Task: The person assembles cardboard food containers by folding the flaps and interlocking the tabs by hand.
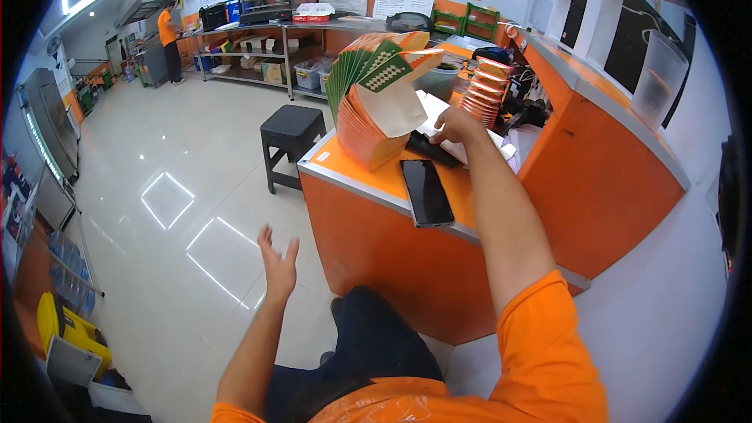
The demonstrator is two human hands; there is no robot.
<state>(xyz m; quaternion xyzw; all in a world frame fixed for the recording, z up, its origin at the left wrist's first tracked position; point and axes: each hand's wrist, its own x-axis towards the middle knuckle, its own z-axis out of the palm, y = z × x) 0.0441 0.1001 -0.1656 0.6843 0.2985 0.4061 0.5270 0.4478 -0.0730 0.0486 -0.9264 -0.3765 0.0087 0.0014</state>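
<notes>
My right hand (460, 127) reaches over the orange counter (323, 158), its fingers curled down at a dark elongated object (435, 151) and some white card or paper (430, 110). What it grips, if anything, is hidden. My left hand (280, 266) is raised above the floor, left of the counter, with fingers apart and nothing in it. A tall nested stack of folded orange, green and white food cartons (368, 129) stands on the counter to the left of my right hand. Nearer me, a black smartphone (428, 194) lies face up, its corner at the counter's metal-trimmed edge.
A leaning stack of orange-and-white tubs (486, 94) stands behind my right hand. A raised orange partition (595, 164) bounds the right side, bearing a clear plastic jug (659, 78). A dark stool (291, 131) stands left of the counter. Another person (168, 35) is far back left.
</notes>
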